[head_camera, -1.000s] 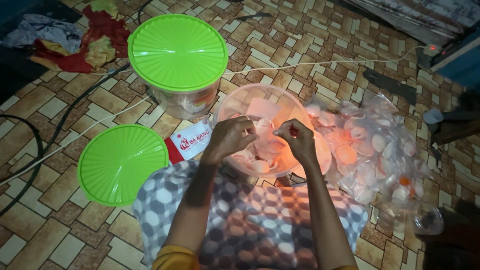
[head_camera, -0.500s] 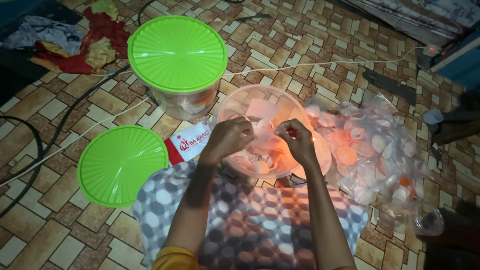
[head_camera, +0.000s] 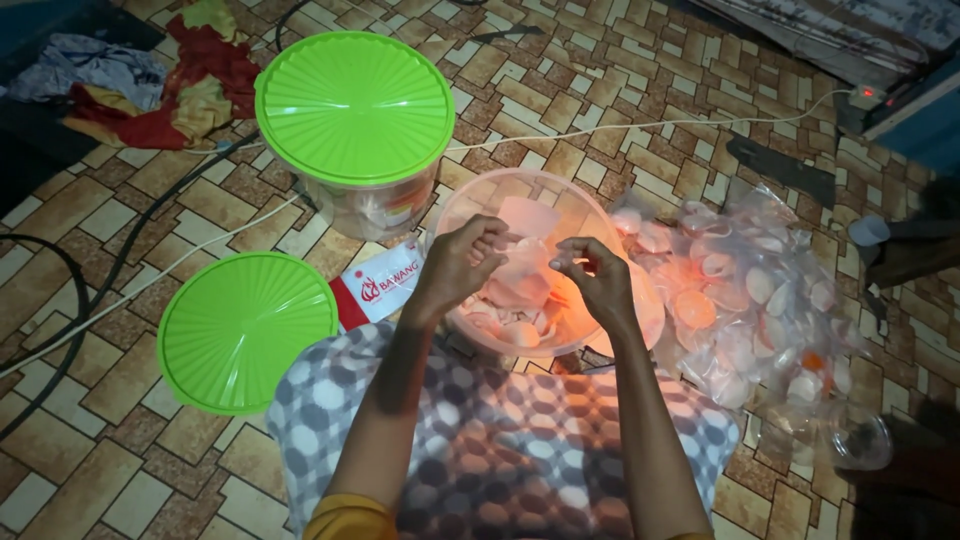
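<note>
My left hand and my right hand hover close together over a clear round bowl that holds pale pink and white crackers. Both hands have their fingertips pinched on a thin clear plastic bag stretched between them. What is inside the bag is too small to tell. My lap under the arms is covered with a grey and white checked cloth.
A clear tub with a green lid stands at the upper left, a second green lid lies lower left. A red and white packet lies by the bowl. A heap of bagged crackers lies right. Cables cross the tiled floor; cloths lie far left.
Both hands stay over the bowl; the fingers have shifted slightly on the thin plastic bag between them.
</note>
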